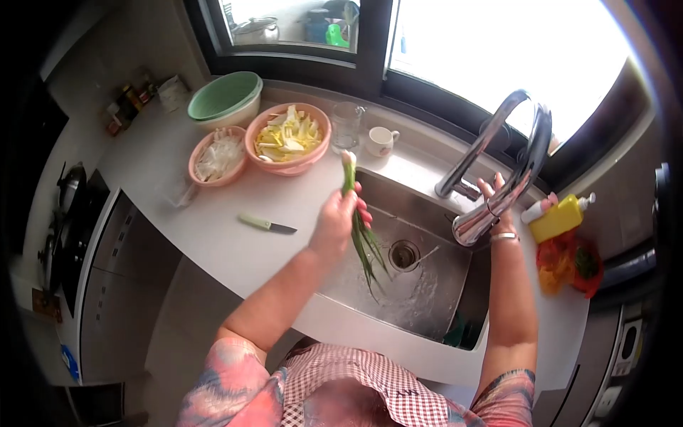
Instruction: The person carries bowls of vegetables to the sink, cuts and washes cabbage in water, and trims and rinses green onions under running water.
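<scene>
My left hand (pixel 337 222) is closed around a bunch of green onions (pixel 363 245). Their white root end points up toward the window, and the long green leaves hang over the sink (pixel 420 299). Partly hidden behind the curved chrome faucet (pixel 475 226), my right hand (pixel 499 203) is raised with its visible fingers stretched out by the faucet's base. I cannot tell whether it touches the metal. Water wets the sink floor around the drain (pixel 404 255). A small knife with a pale green handle (pixel 255 222) lies on the counter left of my left hand.
Left of the sink stand a pink bowl of chopped cabbage (pixel 290 139), a smaller pink bowl of whitish pieces (pixel 218 156) and a green basin (pixel 226 96). A glass pitcher (pixel 347 127) and white cup (pixel 381 141) stand behind. Yellow bottle (pixel 556 219) and red bag (pixel 569 265) sit right.
</scene>
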Demonstrator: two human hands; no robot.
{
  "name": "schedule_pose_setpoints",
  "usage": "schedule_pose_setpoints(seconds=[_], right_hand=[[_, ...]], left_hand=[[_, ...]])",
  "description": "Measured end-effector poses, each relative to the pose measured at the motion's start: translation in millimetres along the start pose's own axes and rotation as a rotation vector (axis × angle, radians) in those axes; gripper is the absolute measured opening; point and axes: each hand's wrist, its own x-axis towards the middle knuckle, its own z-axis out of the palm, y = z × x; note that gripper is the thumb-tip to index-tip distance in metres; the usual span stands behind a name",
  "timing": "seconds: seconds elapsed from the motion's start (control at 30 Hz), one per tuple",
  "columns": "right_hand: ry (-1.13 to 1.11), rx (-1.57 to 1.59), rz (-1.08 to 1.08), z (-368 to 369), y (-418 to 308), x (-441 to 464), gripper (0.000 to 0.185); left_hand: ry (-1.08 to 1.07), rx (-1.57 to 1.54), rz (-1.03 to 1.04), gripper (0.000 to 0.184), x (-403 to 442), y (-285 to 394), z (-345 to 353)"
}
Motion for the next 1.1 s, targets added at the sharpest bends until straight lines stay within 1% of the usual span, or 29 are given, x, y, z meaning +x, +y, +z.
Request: schedule_pose_setpoints(seconds=[0.07,0.13,0.2,0.23,0.27,0.3,0.33,0.4,0.43,0.5,0.53,0.6,0.67,0.7,0.77,0.8,0.87,0.9,0.93,0.97,1.0,1.03,1.07,1.1], right_hand=[[-0.052,0.073,0.015,-3.4,17.6,-20.8,0.039],[-0.088,0.144,0.044,-1.6,44.3,-45.1,0.044],[-0.144,0.223,0.089,6.9,73.9,-72.4,0.050],[-0.178,0.248,0.133,12.4,86.0,-88.3,0.052],[-0.197,0.202,0.272,19.8,64.6,-110.8,0.051],[-0.219,0.156,0.411,28.2,37.8,-134.3,0.049],[-0.271,0.202,0.421,32.8,60.7,-144.7,0.047],[-0.312,0.210,0.442,34.6,55.5,-178.2,0.043],[-0.335,0.192,0.412,29.3,58.1,-192.0,0.041],[-0.375,0.150,0.356,15.7,63.5,-217.9,0.037],[-0.407,0.039,0.328,4.6,63.5,-229.9,0.036],[-0.477,-0.183,0.273,-23.0,57.5,-252.1,0.035],[-0.433,-0.400,0.177,-50.7,35.7,-272.2,0.033],[-0.414,-0.510,0.133,-60.9,31.6,-283.1,0.032],[-0.258,-0.491,0.050,-74.9,37.1,-301.9,0.030],[-0.179,-0.482,0.008,-81.2,39.8,-311.7,0.029],[-0.090,-0.479,0.045,-86.1,46.9,-328.0,0.028],[-0.048,-0.456,0.068,-85.2,51.7,-335.2,0.028],[-0.001,-0.434,0.090,-84.1,50.2,-339.9,0.027],[-0.003,-0.520,0.045,-82.7,49.7,-343.0,0.026],[-0.006,-0.643,-0.073,-75.1,35.2,-339.7,0.025],[-0.014,-0.624,-0.070,-72.7,33.3,-337.8,0.025],[-0.014,-0.606,-0.065,-72.5,35.8,-337.2,0.025],[-0.012,-0.585,-0.002,-73.3,38.3,-336.6,0.025]], left_hand=[[0.123,-0.141,-0.032,0.029,18.7,44.2,0.6],[0.144,-0.181,-0.011,0.020,72.3,67.2,-22.9],[0.245,-0.216,-0.045,0.020,130.1,90.4,-53.3],[0.328,-0.209,-0.077,0.023,141.4,108.1,-53.7],[0.409,-0.200,-0.111,0.026,148.5,122.5,-53.7],[0.372,-0.218,-0.048,0.033,156.2,126.5,-61.3],[0.345,-0.224,-0.048,0.035,162.0,124.3,-71.4],[0.290,-0.235,-0.052,0.038,169.2,116.7,-90.3],[0.252,-0.197,-0.121,0.040,153.0,122.8,-89.1],[0.331,0.136,-0.008,0.041,101.6,121.3,-77.8],[0.363,0.304,0.051,0.041,72.7,116.4,-73.2],[0.151,0.520,0.097,0.040,22.3,96.7,-87.7],[0.035,1.034,0.187,0.039,-6.2,65.8,-131.4],[0.090,1.299,0.253,0.041,-22.2,60.7,-143.8],[0.186,1.830,0.394,0.046,-48.6,56.8,-164.1],[0.191,1.892,0.365,0.048,-54.8,54.5,-176.5],[0.198,2.010,0.323,0.052,-58.5,48.8,-200.2],[0.216,2.032,0.471,0.041,-56.4,40.7,-213.4],[0.188,2.000,0.450,0.037,-56.9,44.4,-214.8],[0.154,1.965,0.435,0.034,-55.8,48.9,-214.9],[0.110,1.927,0.423,0.030,-52.7,52.9,-209.7],[0.119,1.966,0.518,0.021,-53.6,53.3,-202.2],[0.092,1.938,0.502,0.019,-51.4,51.8,-203.8],[0.059,1.908,0.490,0.018,-47.5,50.7,-206.8]])
